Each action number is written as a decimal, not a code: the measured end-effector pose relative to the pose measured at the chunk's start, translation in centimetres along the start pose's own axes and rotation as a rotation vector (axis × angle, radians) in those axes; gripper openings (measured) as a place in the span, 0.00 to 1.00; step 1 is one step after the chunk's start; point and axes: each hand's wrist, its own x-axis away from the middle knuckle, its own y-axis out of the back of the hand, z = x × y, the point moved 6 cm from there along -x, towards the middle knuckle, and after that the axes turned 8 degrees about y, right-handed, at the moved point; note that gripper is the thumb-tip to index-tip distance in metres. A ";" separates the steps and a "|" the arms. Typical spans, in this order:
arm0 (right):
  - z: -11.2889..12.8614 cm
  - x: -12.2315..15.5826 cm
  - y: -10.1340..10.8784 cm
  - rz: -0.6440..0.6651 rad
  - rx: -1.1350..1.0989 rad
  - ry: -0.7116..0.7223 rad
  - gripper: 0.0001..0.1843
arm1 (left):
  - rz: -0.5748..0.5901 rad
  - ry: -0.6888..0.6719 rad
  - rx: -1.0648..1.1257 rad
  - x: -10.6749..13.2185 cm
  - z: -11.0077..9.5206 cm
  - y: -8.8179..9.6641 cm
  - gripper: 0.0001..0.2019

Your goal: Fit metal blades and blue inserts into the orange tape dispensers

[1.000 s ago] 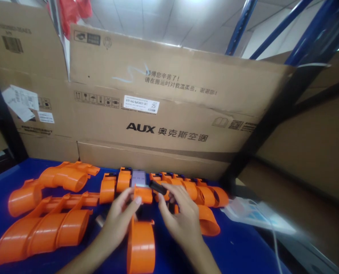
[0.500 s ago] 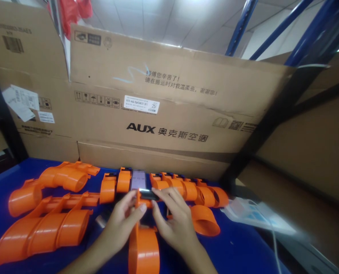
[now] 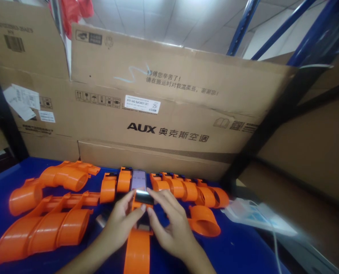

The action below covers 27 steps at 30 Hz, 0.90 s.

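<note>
Near the blue table's front, an orange plastic part (image 3: 137, 249) with a broad curved band is held up between my hands. A shiny black piece (image 3: 144, 197) lies across its upper end. My left hand (image 3: 122, 215) pinches the left side of that end, thumb on the orange face. From the right, my right hand (image 3: 172, 219) grips the same end, with index finger at the black piece and thumb just below it. Under the hands, a dark area on the part is partly hidden. Just beyond stands a phone (image 3: 139, 179) with a lit screen.
Orange parts nested in a row (image 3: 43, 232) lie at left, with more (image 3: 63, 177) behind. Several with black pieces (image 3: 176, 186) line the back right; a single orange part (image 3: 205, 220) lies nearer. A plastic bag (image 3: 257, 215) is at right. A large cardboard box (image 3: 169, 152) walls the back.
The black piece, earlier sticking out toward my right fingers, now lies flat across the part's upper end. The part has turned and its band shifted slightly left. Both hands keep hold.
</note>
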 end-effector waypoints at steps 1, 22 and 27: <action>-0.3 0.0 0.3 -0.027 -0.016 -0.037 0.20 | -0.013 0.021 0.009 -0.1 0.0 0.1 0.23; -1.3 1.8 -4.8 0.667 0.172 -0.189 0.16 | -0.176 0.112 0.190 -1.1 0.0 2.6 0.29; -1.5 2.1 -5.4 0.680 0.230 -0.208 0.12 | -0.155 0.114 0.192 -1.4 -0.2 2.8 0.28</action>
